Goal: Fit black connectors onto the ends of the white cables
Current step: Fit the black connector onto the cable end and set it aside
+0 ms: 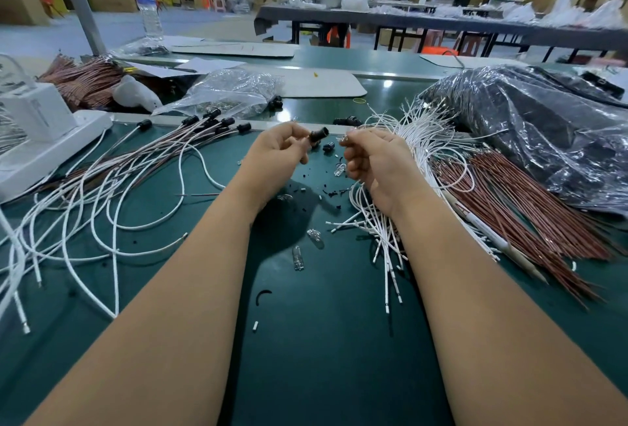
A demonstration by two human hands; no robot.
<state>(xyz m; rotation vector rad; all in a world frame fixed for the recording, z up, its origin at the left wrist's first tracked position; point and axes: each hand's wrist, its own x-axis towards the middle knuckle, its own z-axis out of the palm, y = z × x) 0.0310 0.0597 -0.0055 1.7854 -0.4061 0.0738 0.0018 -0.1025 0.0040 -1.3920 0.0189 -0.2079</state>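
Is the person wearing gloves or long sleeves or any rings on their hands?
No. The left hand and the right hand are both bare, with no gloves. No ring, watch or bracelet shows on either. Both forearms are uncovered all the way to the bottom edge of the picture, so no sleeve can be seen.
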